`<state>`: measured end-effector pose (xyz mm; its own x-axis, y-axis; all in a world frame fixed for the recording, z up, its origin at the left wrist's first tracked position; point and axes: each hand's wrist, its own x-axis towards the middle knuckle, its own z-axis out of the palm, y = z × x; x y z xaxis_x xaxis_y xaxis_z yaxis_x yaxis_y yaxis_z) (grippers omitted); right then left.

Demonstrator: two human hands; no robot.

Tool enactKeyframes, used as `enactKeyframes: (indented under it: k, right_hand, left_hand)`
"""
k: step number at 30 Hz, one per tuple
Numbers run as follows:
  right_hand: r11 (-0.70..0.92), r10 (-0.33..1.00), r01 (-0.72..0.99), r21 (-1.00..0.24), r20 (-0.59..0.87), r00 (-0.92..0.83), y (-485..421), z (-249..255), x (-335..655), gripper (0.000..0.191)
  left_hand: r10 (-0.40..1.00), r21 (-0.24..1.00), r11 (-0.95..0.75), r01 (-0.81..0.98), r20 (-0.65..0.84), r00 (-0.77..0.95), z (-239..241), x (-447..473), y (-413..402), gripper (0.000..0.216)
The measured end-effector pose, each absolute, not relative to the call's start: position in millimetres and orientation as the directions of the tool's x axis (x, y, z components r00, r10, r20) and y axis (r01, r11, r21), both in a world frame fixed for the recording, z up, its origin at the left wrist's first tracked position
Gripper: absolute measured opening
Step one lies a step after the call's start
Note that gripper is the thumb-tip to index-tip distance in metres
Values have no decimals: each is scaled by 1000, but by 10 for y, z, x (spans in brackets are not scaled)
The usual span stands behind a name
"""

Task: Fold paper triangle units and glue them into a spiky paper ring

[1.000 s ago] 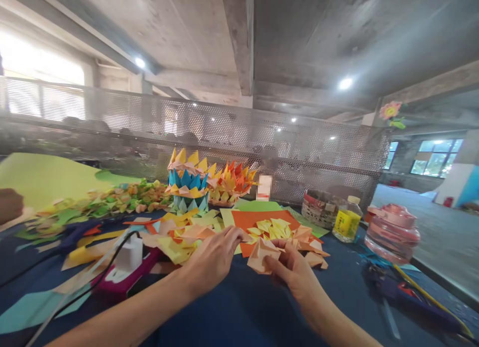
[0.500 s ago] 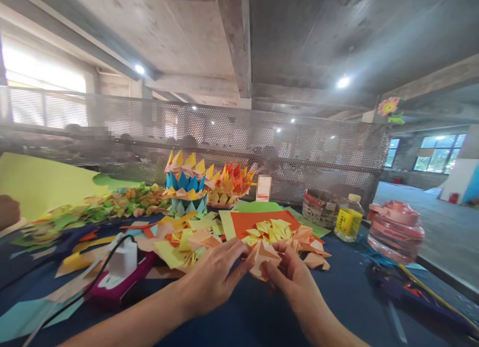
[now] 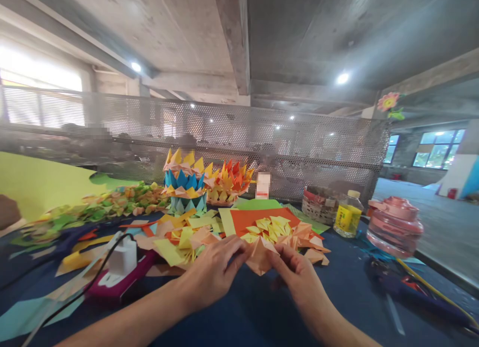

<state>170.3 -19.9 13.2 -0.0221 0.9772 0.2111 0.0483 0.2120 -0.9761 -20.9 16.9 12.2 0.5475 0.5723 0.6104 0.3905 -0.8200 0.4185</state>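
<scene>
A folded piece of peach paper [image 3: 261, 257] is held up above the dark blue table, pinched from both sides. My left hand [image 3: 217, 267] closes on its left edge with thumb and fingers. On its right side, my right hand [image 3: 297, 272] grips the paper between thumb and forefinger. Just behind it lie yellow folded paper pieces [image 3: 272, 228] on an orange sheet [image 3: 245, 218]. More peach folded pieces [image 3: 316, 255] rest to the right, and loose yellow and peach papers [image 3: 170, 250] lie left of my hands.
Layered paper lotus shapes [image 3: 185, 182] stand at the back. At left are a purple power strip [image 3: 121, 282] with a white plug [image 3: 123, 255] and a heap of small green papers [image 3: 123, 202]. A yellow-labelled bottle [image 3: 348, 215], a pink water jug [image 3: 394, 227] and a basket [image 3: 318, 206] stand right.
My right thumb has shifted from the front of the peach paper to its right edge, so more of the folded face shows. The left hand keeps its pinch.
</scene>
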Motion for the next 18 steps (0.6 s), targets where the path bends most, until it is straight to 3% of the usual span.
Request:
enactKeyframes:
  k: [13, 18]
  right_hand:
    - [135, 989, -122, -983, 125, 85, -213, 136, 1713, 37]
    - [127, 989, -120, -985, 116, 96, -227, 151, 1701, 36]
  left_hand:
    - [635, 444, -773, 453, 535, 558, 117, -224, 195, 12]
    - [635, 434, -773, 463, 532, 560, 120, -228, 213, 22]
